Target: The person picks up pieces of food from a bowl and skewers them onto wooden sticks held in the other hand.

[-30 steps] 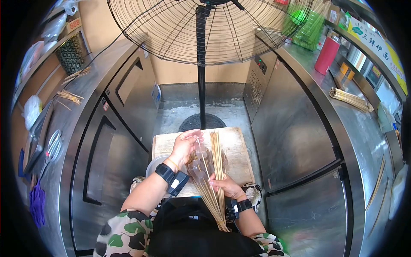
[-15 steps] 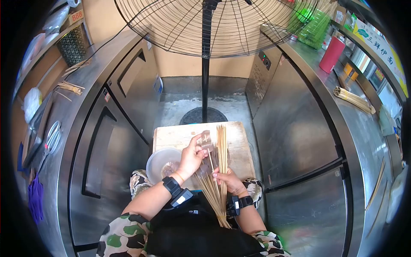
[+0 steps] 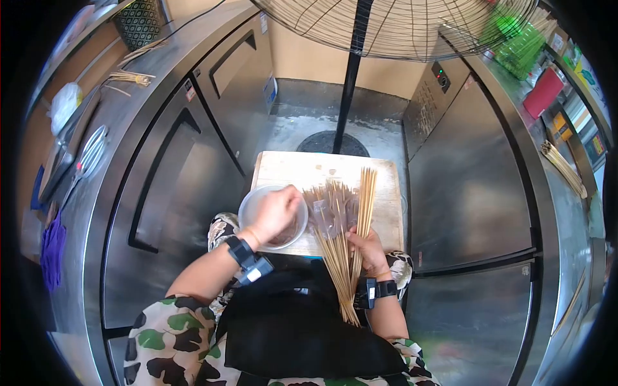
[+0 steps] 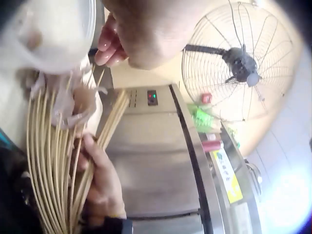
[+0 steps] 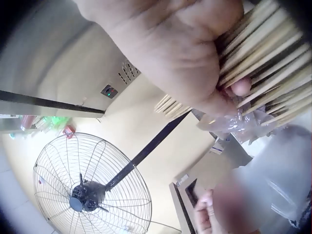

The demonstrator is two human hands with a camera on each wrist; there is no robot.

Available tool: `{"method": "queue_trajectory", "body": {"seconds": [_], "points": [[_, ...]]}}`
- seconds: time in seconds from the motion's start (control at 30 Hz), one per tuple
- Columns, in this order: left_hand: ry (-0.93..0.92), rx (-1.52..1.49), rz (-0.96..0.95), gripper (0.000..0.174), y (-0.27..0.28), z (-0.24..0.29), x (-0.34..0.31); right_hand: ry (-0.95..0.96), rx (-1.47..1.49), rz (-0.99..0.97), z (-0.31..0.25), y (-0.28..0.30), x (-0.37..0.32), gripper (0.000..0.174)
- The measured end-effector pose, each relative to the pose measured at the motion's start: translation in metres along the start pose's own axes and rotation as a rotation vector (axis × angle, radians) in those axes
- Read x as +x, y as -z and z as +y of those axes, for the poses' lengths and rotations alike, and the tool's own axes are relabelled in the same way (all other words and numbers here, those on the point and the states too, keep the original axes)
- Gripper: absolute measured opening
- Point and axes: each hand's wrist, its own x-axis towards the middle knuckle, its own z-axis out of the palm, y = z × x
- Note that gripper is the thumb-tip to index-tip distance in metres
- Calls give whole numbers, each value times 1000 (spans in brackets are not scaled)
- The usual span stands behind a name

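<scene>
Bamboo skewers [image 3: 365, 199] fill my right hand [image 3: 369, 251], whose thumb and fingers grip them around the middle. Bare upright sticks stand at the right of the bunch. Fanned to the left are others with thin, translucent brownish slices [image 3: 327, 217] threaded near their pointed ends. My left hand [image 3: 277, 212], blurred by motion, is above a translucent plastic bowl [image 3: 246, 204]. In the left wrist view its fingers [image 4: 108, 46] hang loosely bent, with nothing visible between them. More of the slices [image 3: 283, 239] lie in the bowl, partly hidden by the hand.
Bowl and slices are over a wooden board [image 3: 383, 183] at my knees. A standing fan [image 3: 347, 96] rises beyond it. Steel cabinets [image 3: 473, 174] flank both sides. On the left counter lie a whisk [image 3: 93, 151] and loose sticks [image 3: 132, 78]; another skewer bundle [image 3: 563, 168] lies at right.
My left hand has left the slice at the skewer tip and moved left over the bowl. The right hand still grips the bunch. The head view has tilted down and shifted left.
</scene>
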Motion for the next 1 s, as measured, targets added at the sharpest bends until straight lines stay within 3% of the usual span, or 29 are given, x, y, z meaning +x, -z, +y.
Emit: {"method": "queue_trajectory", "body": {"seconds": [0.07,0.17,0.27,0.37,0.5,0.6,0.63,0.73,0.87,1.0], "points": [[175,225,-308,21,4,-44,1,-9,28,-18,-9,-8,-5,9],[78,415,-685,34,3,-62,-9,-37,128,-74,-11,-9,-4,9],[-12,198,-785,47,-22,-76,-22,-23,180,-84,-15,-11,-5,11],[-17,351,-721,48,-27,-57,-24,-45,122,-87,-14,-7,-4,13],[-76,594,-563,34,-57,-87,-19,-26,102,-55,-14,-11,-2,14],[343,26,-677,23,-16,-58,3,-9,132,-29,-13,-10,-1,13],[446,0,-637,20,-21,-70,9,-6,141,-15,-13,-10,-1,16],[578,-431,-523,21,-12,-79,13,-12,138,15,-12,-10,1,19],[566,-732,-553,15,14,-65,11,-30,125,31,-12,-12,0,8],[532,-865,-466,12,27,-54,3,-42,156,35,-16,-18,-4,4]]}}
